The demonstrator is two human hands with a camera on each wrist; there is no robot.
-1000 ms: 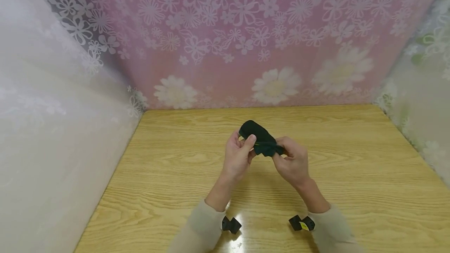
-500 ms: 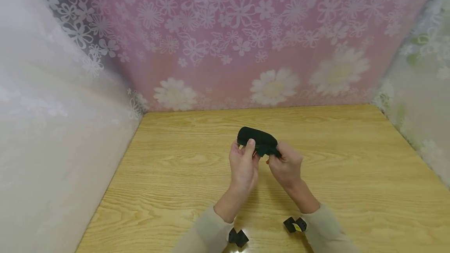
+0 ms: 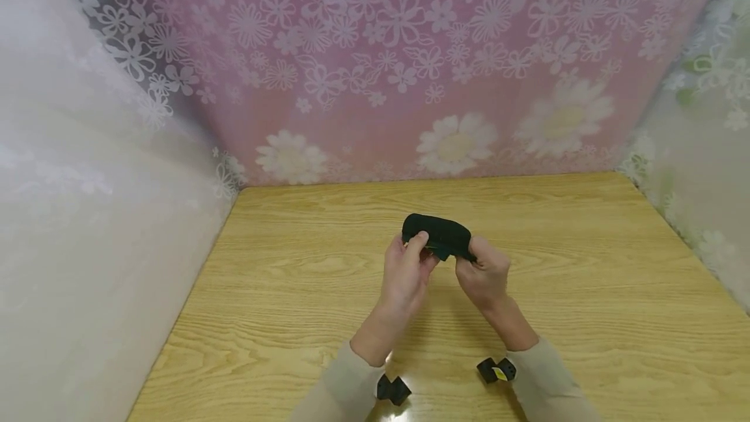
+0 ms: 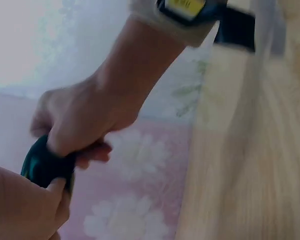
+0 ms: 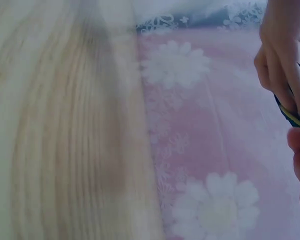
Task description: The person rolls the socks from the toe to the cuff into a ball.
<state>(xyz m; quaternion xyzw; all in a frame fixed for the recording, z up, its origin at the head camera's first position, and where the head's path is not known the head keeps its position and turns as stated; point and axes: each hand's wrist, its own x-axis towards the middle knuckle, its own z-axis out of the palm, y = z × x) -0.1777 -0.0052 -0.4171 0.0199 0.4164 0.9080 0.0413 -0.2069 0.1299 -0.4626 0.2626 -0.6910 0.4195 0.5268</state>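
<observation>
A dark green cloth piece (image 3: 442,232), folded or rolled into a rounded strip, is held above the table between both hands. My left hand (image 3: 404,275) grips its left end, thumb on top and fingers beneath. At the other end, my right hand (image 3: 486,272) pinches the cloth with curled fingers. A small loose flap hangs below its middle. In the left wrist view the cloth (image 4: 47,162) lies between the two hands. The right wrist view catches just a sliver of the cloth (image 5: 288,112), with a yellow-green line along it. What kind of item it is cannot be told.
A wood-grain table (image 3: 281,318) lies beneath the hands. A pink flowered sheet (image 3: 363,135) hangs behind it, with pale sheets at both sides. A small black camera block (image 3: 394,391) sits at the left wrist, another camera block (image 3: 496,370) at the right.
The cloth has swung from a slant to nearly level, and its rumpled lower flap now shows less. My right hand's fingers have curled more tightly around its end.
</observation>
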